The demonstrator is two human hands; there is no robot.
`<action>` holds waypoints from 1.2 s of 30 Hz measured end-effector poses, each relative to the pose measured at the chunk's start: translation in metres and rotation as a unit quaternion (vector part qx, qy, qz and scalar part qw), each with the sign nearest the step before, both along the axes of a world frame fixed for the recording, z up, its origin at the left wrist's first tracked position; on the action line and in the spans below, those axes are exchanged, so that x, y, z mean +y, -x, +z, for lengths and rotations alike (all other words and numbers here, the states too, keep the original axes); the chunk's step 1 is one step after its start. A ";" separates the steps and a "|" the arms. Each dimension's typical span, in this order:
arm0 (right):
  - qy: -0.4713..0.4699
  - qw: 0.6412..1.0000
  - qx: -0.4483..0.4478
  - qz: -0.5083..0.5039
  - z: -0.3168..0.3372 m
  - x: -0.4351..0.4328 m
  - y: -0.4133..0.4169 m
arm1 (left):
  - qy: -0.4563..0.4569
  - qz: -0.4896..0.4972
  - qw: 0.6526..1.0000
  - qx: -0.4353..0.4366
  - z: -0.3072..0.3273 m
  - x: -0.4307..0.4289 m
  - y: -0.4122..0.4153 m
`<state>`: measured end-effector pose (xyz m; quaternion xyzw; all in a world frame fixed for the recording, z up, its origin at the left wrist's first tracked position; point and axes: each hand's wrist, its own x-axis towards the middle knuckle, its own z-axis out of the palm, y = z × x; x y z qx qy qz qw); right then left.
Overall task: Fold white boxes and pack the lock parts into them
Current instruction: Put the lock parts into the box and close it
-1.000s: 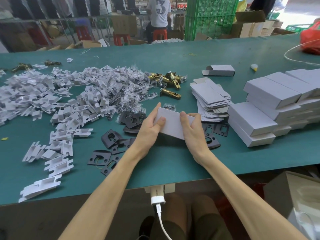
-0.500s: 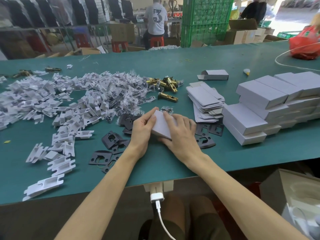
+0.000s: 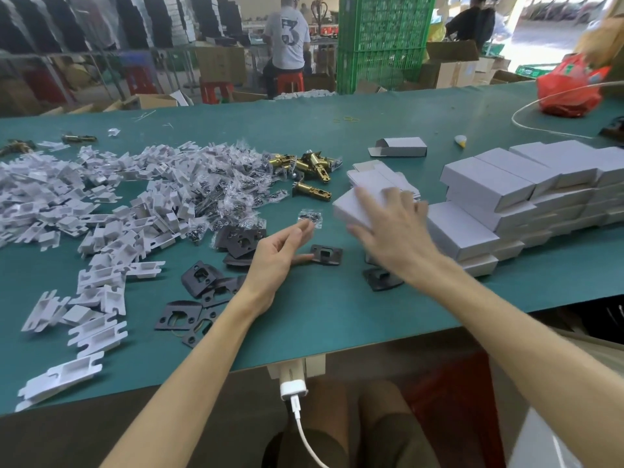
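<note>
My right hand [image 3: 393, 231] grips a closed white box [image 3: 351, 207] from above and holds it in the air, left of the stacked white boxes [image 3: 486, 204]. The box and hand are motion-blurred. My left hand [image 3: 280, 255] hovers open over the green table [image 3: 337, 315], palm turned inward, holding nothing. Black strike plates [image 3: 326, 254] lie around it. Brass latch bolts [image 3: 310, 165] sit behind, next to a heap of screw bags [image 3: 229, 184] and white plastic inserts [image 3: 98, 275]. Flat unfolded box blanks [image 3: 374, 177] lie behind the held box.
One half-folded box [image 3: 401, 146] lies farther back. A red bag [image 3: 567, 89] and a white cable [image 3: 540, 126] are at the far right. A charger plug [image 3: 293, 388] hangs under the table's front edge. Other people work beyond the table.
Both hands held the box low on the table before. My left hand has let go, and my right hand has carried the box up and to the right, toward the stack.
</note>
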<state>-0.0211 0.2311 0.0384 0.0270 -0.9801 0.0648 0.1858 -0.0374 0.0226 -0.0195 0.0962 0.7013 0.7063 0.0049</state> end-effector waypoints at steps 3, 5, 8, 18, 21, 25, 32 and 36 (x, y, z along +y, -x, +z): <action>0.000 0.995 0.031 -0.093 0.013 0.042 0.007 | 0.011 -0.002 1.000 0.003 -0.001 0.000 0.001; -0.018 0.990 0.036 -0.135 0.013 0.064 0.007 | 0.015 0.002 1.000 0.003 -0.001 0.000 0.001; -0.076 0.982 0.031 -0.171 0.000 0.079 0.002 | 0.016 0.002 1.000 0.004 -0.002 0.001 0.001; -0.138 0.982 0.027 -0.123 0.001 0.076 0.004 | 0.025 -0.005 1.000 0.000 -0.004 -0.002 0.002; -0.153 0.979 0.020 -0.136 0.004 0.080 0.005 | 0.031 -0.006 1.000 0.003 -0.006 -0.002 0.003; -0.167 0.972 -0.006 -0.165 0.008 0.071 0.007 | 0.037 -0.009 0.999 0.005 -0.007 -0.002 0.004; -0.201 0.975 0.002 -0.097 0.000 0.036 0.026 | 0.047 -0.011 0.999 0.016 -0.009 -0.001 0.006; -0.157 0.986 -0.042 -0.030 -0.008 0.013 0.052 | 0.047 -0.011 0.999 0.020 -0.010 -0.002 0.006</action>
